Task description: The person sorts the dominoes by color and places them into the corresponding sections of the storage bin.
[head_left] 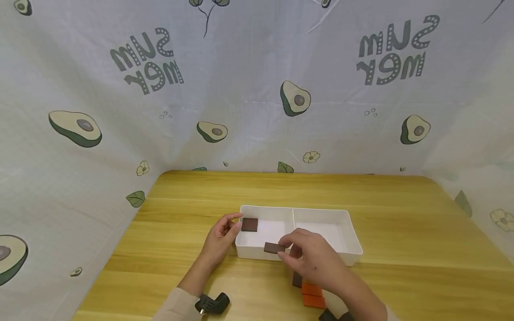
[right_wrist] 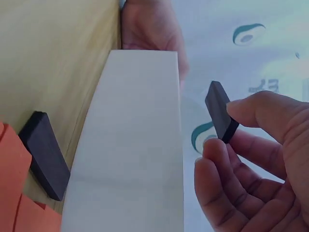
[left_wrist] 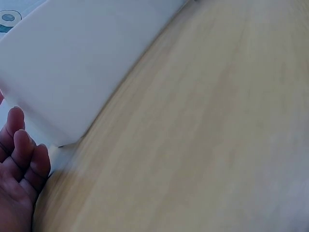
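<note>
A white two-compartment box [head_left: 321,214] stands on the wooden table. In its left compartment, a dark brown block [head_left: 250,224] lies against the left wall. My right hand [head_left: 315,256] pinches another dark brown block [right_wrist: 221,111] between thumb and fingers, above the box's front wall. At the box's left end, my left hand [head_left: 221,236] touches the wall and rim with index finger and thumb, its other fingers loosely bent. The left wrist view shows those fingers [left_wrist: 24,150] beside the box corner. In front of the box, a dark block [right_wrist: 46,154] stands beside orange blocks [head_left: 313,301].
A black strap-like device [head_left: 213,304] shows at the left wrist. More dark pieces [head_left: 327,314] lie at the bottom edge, partly hidden by the right forearm. A white cloth printed with avocados [head_left: 257,89] hangs behind and beside the table [head_left: 180,191].
</note>
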Demonstrator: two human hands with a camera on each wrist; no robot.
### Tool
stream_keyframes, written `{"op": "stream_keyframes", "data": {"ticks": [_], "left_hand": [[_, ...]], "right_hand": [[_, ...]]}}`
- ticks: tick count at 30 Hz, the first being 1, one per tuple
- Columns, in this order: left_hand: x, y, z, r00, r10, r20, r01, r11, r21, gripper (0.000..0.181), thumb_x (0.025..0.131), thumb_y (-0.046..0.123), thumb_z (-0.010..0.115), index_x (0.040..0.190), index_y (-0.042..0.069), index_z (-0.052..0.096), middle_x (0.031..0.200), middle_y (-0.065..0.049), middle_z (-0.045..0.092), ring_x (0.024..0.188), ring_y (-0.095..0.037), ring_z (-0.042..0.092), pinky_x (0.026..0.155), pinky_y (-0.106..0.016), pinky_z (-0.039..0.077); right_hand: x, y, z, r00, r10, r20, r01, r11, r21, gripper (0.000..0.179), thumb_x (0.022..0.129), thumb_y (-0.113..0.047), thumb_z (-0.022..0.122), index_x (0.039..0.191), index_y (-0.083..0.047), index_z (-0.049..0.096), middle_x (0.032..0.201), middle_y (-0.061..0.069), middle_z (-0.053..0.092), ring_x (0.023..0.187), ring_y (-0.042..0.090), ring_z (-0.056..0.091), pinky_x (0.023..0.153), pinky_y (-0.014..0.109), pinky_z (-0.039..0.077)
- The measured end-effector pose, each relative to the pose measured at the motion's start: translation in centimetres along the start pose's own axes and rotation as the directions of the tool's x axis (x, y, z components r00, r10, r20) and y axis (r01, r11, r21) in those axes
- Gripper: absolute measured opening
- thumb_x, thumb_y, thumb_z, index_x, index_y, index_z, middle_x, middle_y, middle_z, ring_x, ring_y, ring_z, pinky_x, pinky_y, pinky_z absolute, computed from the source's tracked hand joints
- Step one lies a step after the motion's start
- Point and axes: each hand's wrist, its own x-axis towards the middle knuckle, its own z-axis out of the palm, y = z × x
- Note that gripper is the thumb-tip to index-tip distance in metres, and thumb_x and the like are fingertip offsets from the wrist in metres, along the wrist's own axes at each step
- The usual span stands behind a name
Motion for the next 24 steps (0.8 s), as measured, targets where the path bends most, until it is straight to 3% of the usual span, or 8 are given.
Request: {"op": "stream_keyframes", "data": {"ticks": [9, 15, 24], "left_hand": [[0.0, 0.2, 0.1, 1.000, -0.009, 0.009, 0.009, 1.000, -0.010, 0.028, 0.100, 0.022, 0.066, 0.127, 0.015, 0.068, 0.089, -0.004, 0.053, 0.074, -0.010, 0.048, 0.066, -0.019, 0.040], [0.0, 0.1, 0.1, 1.000, -0.013, 0.004, 0.013, 1.000, -0.008, 0.027, 0.100, 0.022, 0.066, 0.126, 0.014, 0.069, 0.089, -0.003, 0.053, 0.074, -0.010, 0.048, 0.066, -0.019, 0.040], [0.2, -0.1, -0.1, 1.000, -0.002, 0.002, 0.002, 1.000, 0.009, 0.029, 0.100, 0.023, 0.066, 0.128, 0.015, 0.068, 0.088, -0.001, 0.053, 0.075, -0.009, 0.049, 0.067, -0.019, 0.041]], "right_hand": [[1.0, 0.7, -0.5, 0.990, 0.140, -0.022, -0.140, 0.990, -0.010, 0.010, 0.089, -0.019, 0.080, 0.097, -0.019, 0.075, 0.090, -0.009, 0.068, 0.074, -0.003, 0.061, 0.067, 0.018, 0.053], [2.5, 0.9, -0.2, 0.988, 0.155, -0.008, -0.155, 0.987, -0.040, 0.011, 0.089, -0.018, 0.080, 0.099, -0.016, 0.076, 0.095, -0.006, 0.070, 0.071, 0.001, 0.058, 0.064, 0.020, 0.049], [6.1, 0.8, 1.1, 0.981, 0.163, 0.108, -0.155, 0.985, -0.077, 0.009, 0.089, -0.015, 0.079, 0.097, -0.012, 0.077, 0.094, -0.002, 0.073, 0.079, 0.009, 0.062, 0.072, 0.029, 0.054]]}}
